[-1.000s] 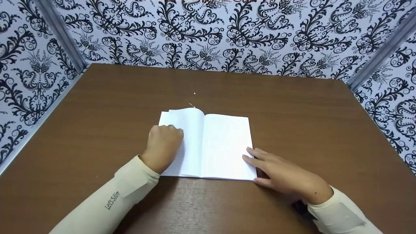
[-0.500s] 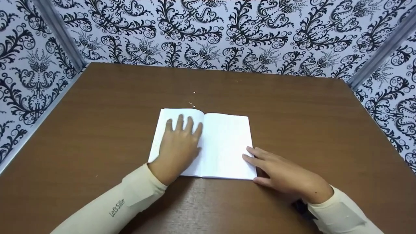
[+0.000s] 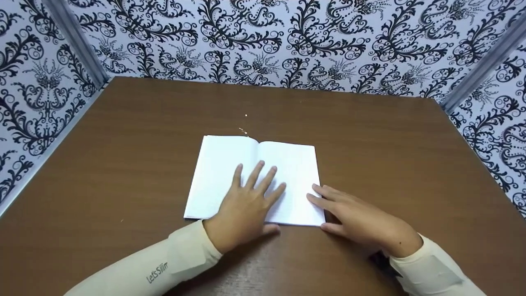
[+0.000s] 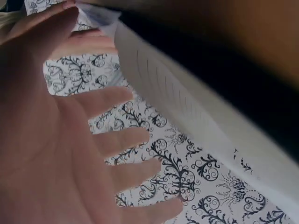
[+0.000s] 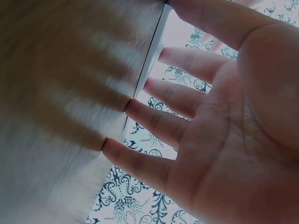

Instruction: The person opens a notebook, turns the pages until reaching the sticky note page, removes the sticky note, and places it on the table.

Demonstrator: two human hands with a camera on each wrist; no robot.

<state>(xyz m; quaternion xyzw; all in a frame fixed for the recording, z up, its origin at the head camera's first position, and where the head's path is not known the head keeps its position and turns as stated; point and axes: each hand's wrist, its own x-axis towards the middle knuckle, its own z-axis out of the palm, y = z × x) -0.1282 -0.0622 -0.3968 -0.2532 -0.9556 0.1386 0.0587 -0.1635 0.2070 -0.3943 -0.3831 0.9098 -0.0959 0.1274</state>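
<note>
An open book point(image 3: 222, 164) with white pages lies on the brown table in the head view. My left hand point(image 3: 246, 209) is spread over its lower middle, across the fold between the two pages. In the left wrist view the palm of that left hand point(image 4: 65, 154) faces the book's page edges point(image 4: 173, 93), the fingers straight and apart. Two fingertips of my right hand point(image 3: 357, 218) rest on the right page's outer edge, its thumb near the lower right corner. The right wrist view has the right hand point(image 5: 210, 130) with extended fingers, some fingertips touching the tabletop.
The brown table point(image 3: 378, 139) reaches back to a patterned black-and-white wall point(image 3: 263, 45), with more such panels at both sides. Small pale specks point(image 3: 243, 131) lie just behind the book.
My left hand, a fist over the left page at first, has opened and swept right across the book to the fold. The left page now lies flatter. My right hand has stayed in place.
</note>
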